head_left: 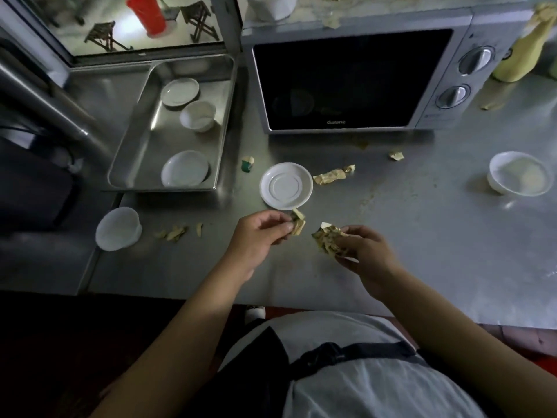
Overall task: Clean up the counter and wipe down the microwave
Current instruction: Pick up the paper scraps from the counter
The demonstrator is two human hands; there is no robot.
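A steel counter (pixel 391 236) fills the view, with a silver microwave (pixel 355 82) at its back, door closed and facing the person, two knobs on its right side. Both hands hover low over the counter's near middle. The left hand (pixel 259 236) pinches a small crumpled paper scrap (pixel 297 223) between thumb and fingertips, the scrap sticking out to the right. The right hand (pixel 364 251) curls round a larger paper wad (pixel 327 238), whose long axis runs from upper left to lower right, its free end aimed at the left hand. The two scraps sit near each other but apart.

Just beyond the hands lies a white saucer (pixel 286 185), upside down. A twisted wrapper (pixel 331 175) lies right of it, long axis roughly left to right, and a smaller scrap (pixel 396 155) further back. More bits (pixel 176 233) lie to the left beside an upturned white bowl (pixel 118 228).

A steel tray (pixel 144 152) left of the microwave holds two saucers and a small bowl. Far right, a white bowl (pixel 517 173) stands upright; whether it holds anything is unclear. A yellow cloth-wrapped bottle (pixel 524 52) stands right of the microwave.
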